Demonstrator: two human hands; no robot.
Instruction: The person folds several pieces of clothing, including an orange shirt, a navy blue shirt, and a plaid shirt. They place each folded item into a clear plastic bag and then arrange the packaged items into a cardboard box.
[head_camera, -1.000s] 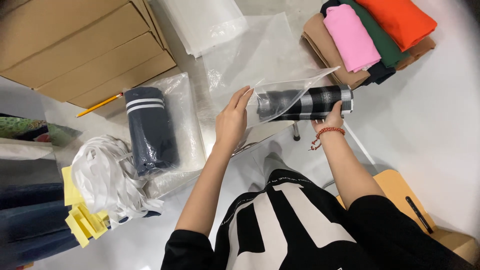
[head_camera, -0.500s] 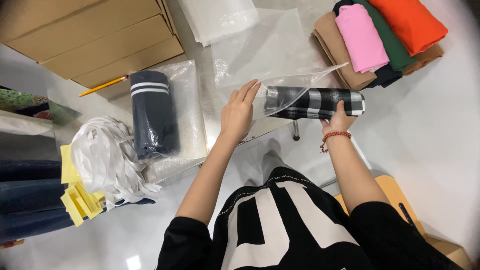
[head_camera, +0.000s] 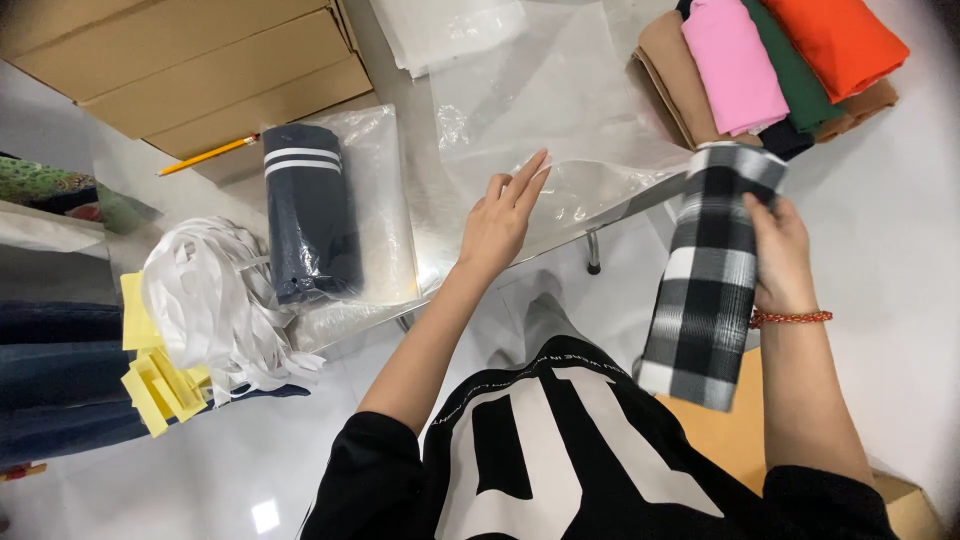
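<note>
My right hand (head_camera: 778, 250) grips a rolled black-and-white checked cloth (head_camera: 705, 280), which now hangs upright at the right, clear of the table. My left hand (head_camera: 500, 215) rests flat, fingers apart, on a clear plastic bag (head_camera: 560, 130) lying on the glass table (head_camera: 430, 250). The bag's mouth reaches toward the checked roll's top end. A navy rolled cloth with white stripes (head_camera: 310, 210) lies in another clear bag (head_camera: 385, 200) to the left.
Cardboard boxes (head_camera: 190, 60) stand at the back left with a yellow pencil (head_camera: 205, 156) beside them. Folded pink, green, orange and tan cloths (head_camera: 770, 60) are stacked at the back right. White strips (head_camera: 215, 300) and yellow tags (head_camera: 155, 380) lie at the left.
The checked roll lay sideways inside the bag's mouth; my right hand has pulled it out and turned it upright. My left hand has stayed pressed on the bag.
</note>
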